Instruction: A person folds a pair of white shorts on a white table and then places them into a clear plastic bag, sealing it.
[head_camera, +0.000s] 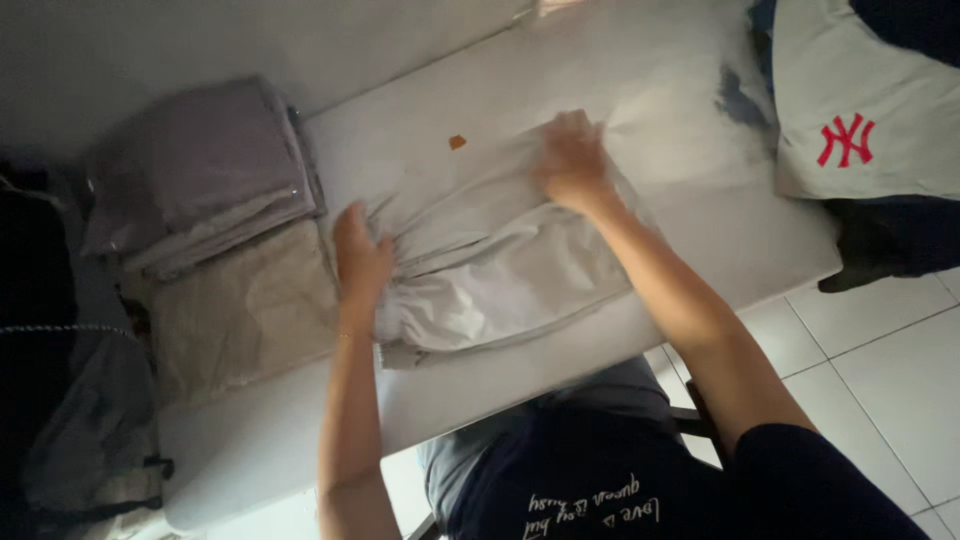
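A pale cream garment (480, 265) lies bunched and partly folded in the middle of a white table (640, 80). My left hand (360, 250) rests on its left, gathered end, fingers spread and pressing down. My right hand (572, 160) lies flat on the garment's far right part, blurred with motion. Neither hand grips the cloth that I can see; both press on it.
A stack of folded grey cloth (200, 165) sits at the table's left, with a folded beige piece (240, 315) in front of it. A white garment with a red emblem (860, 110) lies at the far right. A small orange speck (457, 142) is on the table. Tiled floor (880, 370) right.
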